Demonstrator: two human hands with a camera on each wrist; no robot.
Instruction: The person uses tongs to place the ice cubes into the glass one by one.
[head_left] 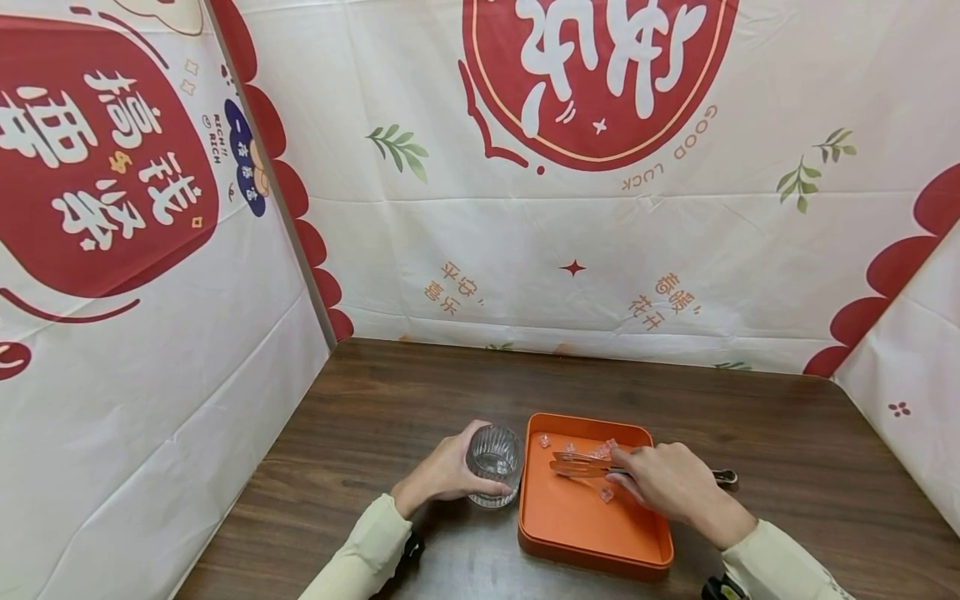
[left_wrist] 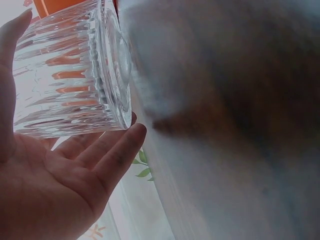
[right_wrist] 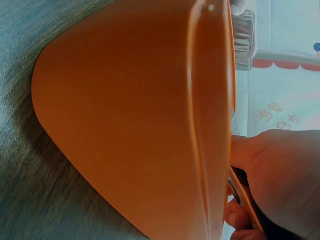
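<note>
My left hand (head_left: 450, 468) grips a ribbed clear glass (head_left: 495, 460), thumb on one side and fingers around the other. In the left wrist view the glass (left_wrist: 60, 80) lies across the palm side of the hand (left_wrist: 60, 185), its thick base toward the table. My right hand (head_left: 675, 483) holds a pair of tongs (head_left: 585, 469), their tips over the floor of an orange tray (head_left: 577, 525). Several small clear ice-like pieces (head_left: 606, 495) lie in that tray, mostly toward its far side. From the right wrist, the tray's outer wall (right_wrist: 120, 100) hides the tong tips.
The dark wood table (head_left: 405, 383) extends around the tray and glass. White printed cloth (head_left: 600, 225) hangs behind the table, with more cloth (head_left: 225, 392) along the left side. The glass stands close beside the tray's left wall.
</note>
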